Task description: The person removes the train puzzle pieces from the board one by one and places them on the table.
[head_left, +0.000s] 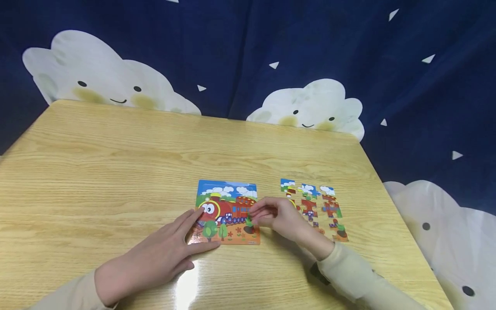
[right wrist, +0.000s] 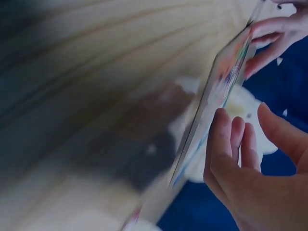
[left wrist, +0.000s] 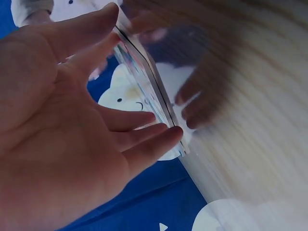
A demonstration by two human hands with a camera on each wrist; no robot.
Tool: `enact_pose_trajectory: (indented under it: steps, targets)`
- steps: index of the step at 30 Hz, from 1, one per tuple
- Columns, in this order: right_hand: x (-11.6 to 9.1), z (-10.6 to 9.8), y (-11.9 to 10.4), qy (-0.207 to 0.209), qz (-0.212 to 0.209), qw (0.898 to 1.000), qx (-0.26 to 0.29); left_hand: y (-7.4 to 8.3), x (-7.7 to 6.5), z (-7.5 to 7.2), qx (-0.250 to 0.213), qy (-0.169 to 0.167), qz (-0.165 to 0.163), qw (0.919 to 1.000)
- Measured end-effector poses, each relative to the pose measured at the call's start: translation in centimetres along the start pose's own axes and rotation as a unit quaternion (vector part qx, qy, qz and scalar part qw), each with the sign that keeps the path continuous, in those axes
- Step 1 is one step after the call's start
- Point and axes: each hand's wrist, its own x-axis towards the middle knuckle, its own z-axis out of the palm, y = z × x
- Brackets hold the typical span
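Note:
A picture puzzle point(head_left: 238, 204) of a red train with a face lies on the wooden table, in front of me. My left hand point(head_left: 155, 254) is at its left side, fingers spread, with fingertips on the picture and the thumb near the lower edge. In the left wrist view that hand point(left wrist: 72, 130) has relaxed fingers along the board's edge. My right hand point(head_left: 284, 219) is over the puzzle's right side. The right wrist view shows this hand point(right wrist: 255, 180) with thumb and forefinger apart, a fingertip close to the board; no piece is visible between them.
Several loose puzzle pieces point(head_left: 309, 206) lie in rough columns right of the board, partly hidden behind my right hand and forearm. The wooden table point(head_left: 116, 163) reaches back to a dark blue curtain point(head_left: 224, 51) printed with clouds. Light glares on the tabletop near the front.

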Motion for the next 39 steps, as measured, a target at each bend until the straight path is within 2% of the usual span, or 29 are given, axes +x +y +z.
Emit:
enact_pose_trajectory:
  steps: [4, 8, 21, 25, 28, 34, 39]
  targets:
    - [1.7, 2.4, -0.9, -0.031, 0.011, 0.998, 0.054, 0.1, -0.1, 0.2, -0.011, -0.019, -0.017, 0.9996]
    - [2.7, 3.8, -1.5, -0.039, 0.008, 0.997, 0.069, 0.1, 0.0, 0.1, -0.022, -0.028, -0.022, 0.9991]
    - [3.7, 5.6, -2.3, -0.03, 0.032, 0.995, 0.084, 0.2, -0.1, -0.1, -0.009, -0.048, -0.031, 0.9984]
    - [3.8, 6.3, -2.6, -0.027, 0.019, 0.999, 0.036, 0.2, -0.1, -0.1, -0.009, -0.048, -0.033, 0.9983]
    - [4.0, 6.9, -2.8, -0.016, -0.011, 0.999, -0.036, 0.2, -0.2, -0.1, -0.006, -0.044, -0.032, 0.9985]
    - [4.2, 7.8, -3.0, 0.007, -0.064, 0.986, -0.154, 0.1, -0.3, 0.0, 0.002, -0.038, -0.03, 0.9988]
    - [4.0, 7.8, -3.0, 0.002, -0.093, 0.976, -0.197, 0.1, -0.3, 0.1, 0.005, -0.034, -0.03, 0.9989]
